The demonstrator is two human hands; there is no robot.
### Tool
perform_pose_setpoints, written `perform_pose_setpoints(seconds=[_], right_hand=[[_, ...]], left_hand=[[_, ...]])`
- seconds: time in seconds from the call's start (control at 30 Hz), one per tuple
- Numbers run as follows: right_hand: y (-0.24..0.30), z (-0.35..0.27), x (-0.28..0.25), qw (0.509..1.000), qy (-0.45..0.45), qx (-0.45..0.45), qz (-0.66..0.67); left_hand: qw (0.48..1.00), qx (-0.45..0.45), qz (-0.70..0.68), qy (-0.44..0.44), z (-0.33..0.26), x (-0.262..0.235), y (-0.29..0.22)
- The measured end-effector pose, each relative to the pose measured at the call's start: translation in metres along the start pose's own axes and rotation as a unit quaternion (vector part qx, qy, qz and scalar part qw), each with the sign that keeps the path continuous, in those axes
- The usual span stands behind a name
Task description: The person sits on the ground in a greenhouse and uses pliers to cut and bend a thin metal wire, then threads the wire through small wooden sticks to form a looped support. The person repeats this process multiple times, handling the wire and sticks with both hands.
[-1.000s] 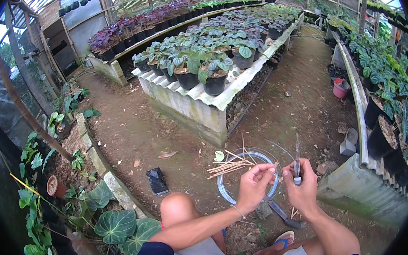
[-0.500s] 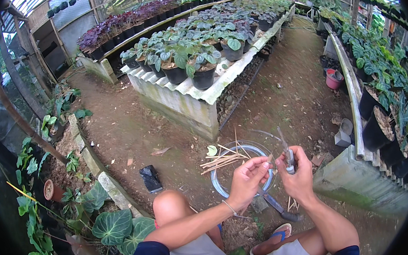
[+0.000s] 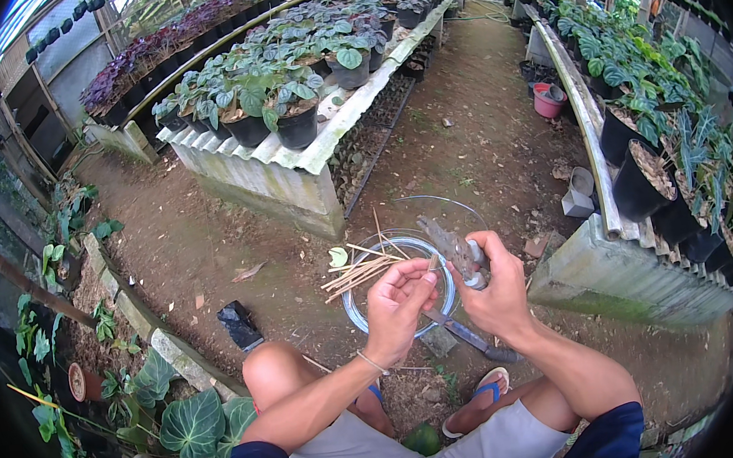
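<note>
In front of my knees, my left hand (image 3: 401, 307) is closed in a pinch on a short thin stick piece (image 3: 433, 262). Close beside it, my right hand (image 3: 496, 292) grips a plier-like cutting tool (image 3: 454, 249) with pale grey handles and a worn, brownish metal head. Motion blurs that head, so its exact kind is unclear. Beneath both hands a coil of shiny wire (image 3: 354, 310) lies on the soil, one loose end curving out to the far right. Several thin split sticks (image 3: 360, 273) rest across the coil. A dark-handled blade (image 3: 472, 337) lies below my hands.
Ahead stands a bench of corrugated sheet (image 3: 243, 164) with potted plants (image 3: 296, 126). A concrete block wall (image 3: 641, 279) and black pots (image 3: 641, 183) are at right. A black plastic packet (image 3: 240, 325) lies left of my knee, near a planted bed's stone edging (image 3: 188, 362).
My right hand has turned the tool, its head now tilting up and left rather than upright. My view has shifted, so the surroundings appear farther left. The left hand keeps its pinch.
</note>
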State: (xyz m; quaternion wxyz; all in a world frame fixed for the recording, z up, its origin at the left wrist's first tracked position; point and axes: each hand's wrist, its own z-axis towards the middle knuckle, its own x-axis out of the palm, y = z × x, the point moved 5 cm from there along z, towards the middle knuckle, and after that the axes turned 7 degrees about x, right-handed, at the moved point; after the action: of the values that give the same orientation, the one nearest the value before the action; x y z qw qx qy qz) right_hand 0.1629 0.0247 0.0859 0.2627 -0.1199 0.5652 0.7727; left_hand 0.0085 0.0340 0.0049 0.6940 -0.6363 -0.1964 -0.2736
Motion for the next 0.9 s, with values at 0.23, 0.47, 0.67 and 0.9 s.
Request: perform_pose_setpoints(seconds=[0.23,0.47,0.67,0.9], right_hand=[[0.0032,-0.002,-0.0038,0.996,-0.028,-0.066,-0.044],[0.0039,-0.0019,-0.0061,0.994,-0.04,-0.085,-0.06],[0.0045,-0.0011,-0.0057,0.993,-0.045,-0.094,-0.06],[0.0034,0.0018,-0.0053,0.993,-0.04,-0.086,-0.064]], left_hand=[[0.999,0.008,0.031,-0.006,-0.0003,0.0,-0.0005],[1.0,0.005,0.025,-0.011,-0.0004,-0.0006,0.0022],[0.999,0.015,0.024,-0.016,0.0014,-0.0017,0.0042],[0.997,0.028,0.065,-0.017,0.0033,-0.0016,0.0024]])
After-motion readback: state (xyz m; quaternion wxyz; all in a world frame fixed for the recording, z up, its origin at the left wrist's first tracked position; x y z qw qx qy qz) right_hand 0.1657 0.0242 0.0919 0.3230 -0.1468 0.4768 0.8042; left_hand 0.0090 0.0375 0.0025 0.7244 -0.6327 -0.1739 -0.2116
